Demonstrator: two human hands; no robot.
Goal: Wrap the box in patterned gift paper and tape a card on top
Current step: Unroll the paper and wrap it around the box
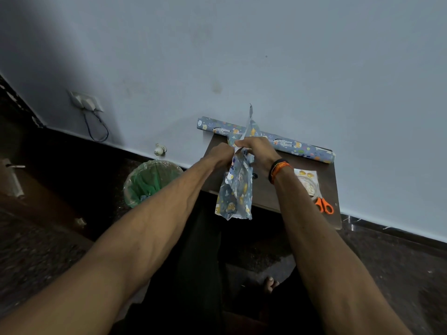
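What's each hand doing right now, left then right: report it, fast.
Left hand: closed, gripping the crumpled strip of patterned gift paper.
Right hand: closed, gripping the same paper strip from the other side.

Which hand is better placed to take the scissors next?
The right hand. The orange-handled scissors lie on the table's right side, under the right forearm. The left hand is farther away, and both hands grip the paper scrap.
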